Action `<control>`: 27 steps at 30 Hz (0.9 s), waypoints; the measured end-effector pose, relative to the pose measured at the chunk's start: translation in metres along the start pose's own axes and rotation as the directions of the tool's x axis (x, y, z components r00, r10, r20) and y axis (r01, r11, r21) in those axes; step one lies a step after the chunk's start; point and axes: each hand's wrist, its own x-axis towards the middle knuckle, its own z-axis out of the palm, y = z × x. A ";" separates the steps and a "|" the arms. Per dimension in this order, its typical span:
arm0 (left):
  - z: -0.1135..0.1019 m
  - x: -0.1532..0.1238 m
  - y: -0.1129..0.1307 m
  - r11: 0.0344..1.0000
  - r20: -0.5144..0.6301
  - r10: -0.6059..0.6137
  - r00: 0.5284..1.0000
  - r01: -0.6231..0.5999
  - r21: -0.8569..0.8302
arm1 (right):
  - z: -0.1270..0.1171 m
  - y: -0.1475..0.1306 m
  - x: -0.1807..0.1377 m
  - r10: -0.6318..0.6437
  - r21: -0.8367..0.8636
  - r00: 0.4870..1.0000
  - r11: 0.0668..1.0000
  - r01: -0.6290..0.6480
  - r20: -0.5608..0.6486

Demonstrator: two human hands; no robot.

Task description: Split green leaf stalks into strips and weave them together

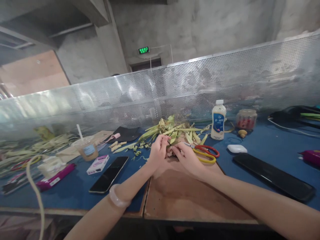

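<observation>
My left hand (158, 150) and my right hand (185, 158) meet at the far edge of a brown board (175, 196), fingers closed together on a small bundle of green leaf strips (172, 142). A pile of green and yellow leaf strips (172, 130) lies just behind the hands. Red and yellow scissors (205, 152) rest right of my right hand, touching the board's corner. A pale bangle (117, 199) circles my left wrist.
On the blue tabletop (250, 166): a black phone (109, 174), a small pink box (98, 164), a lidded drink cup with straw (86, 148), a white bottle (218, 120), a white earbud case (237, 148), a black keyboard (272, 175), a round jar (246, 119). A perforated metal screen (175, 90) stands behind.
</observation>
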 end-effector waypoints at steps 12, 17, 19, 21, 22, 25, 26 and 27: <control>-0.001 0.003 -0.003 0.997 0.093 0.000 0.996 -0.007 0.078 | -0.008 0.002 0.004 0.037 -0.001 0.999 0.999 -0.037 -0.022; -0.003 0.001 0.000 0.965 0.025 0.102 0.994 -0.105 0.240 | -0.009 -0.003 0.005 -0.042 -0.043 0.999 0.998 0.041 -0.008; -0.003 0.001 0.001 0.949 0.000 0.142 0.990 -0.136 0.284 | -0.010 -0.005 0.006 -0.071 -0.068 0.997 0.995 0.069 -0.030; -0.003 0.000 0.001 0.944 -0.020 0.161 0.987 -0.148 0.293 | -0.010 -0.007 0.007 -0.103 -0.095 0.993 0.991 0.098 -0.050; -0.003 0.000 0.000 0.945 -0.028 0.163 0.986 -0.148 0.291 | -0.010 -0.008 0.007 -0.118 -0.104 0.992 0.988 0.112 -0.054; -0.003 0.001 -0.001 0.950 -0.041 0.156 0.987 -0.138 0.281 | -0.010 -0.007 0.008 -0.150 -0.122 0.988 0.982 0.145 -0.032; -0.003 0.002 -0.002 0.952 -0.046 0.150 0.988 -0.132 0.275 | -0.010 -0.005 0.008 -0.154 -0.126 0.988 0.981 0.151 -0.019; -0.003 0.002 -0.002 0.955 -0.052 0.144 0.988 -0.125 0.267 | -0.010 -0.003 0.008 -0.154 -0.128 0.988 0.980 0.151 -0.009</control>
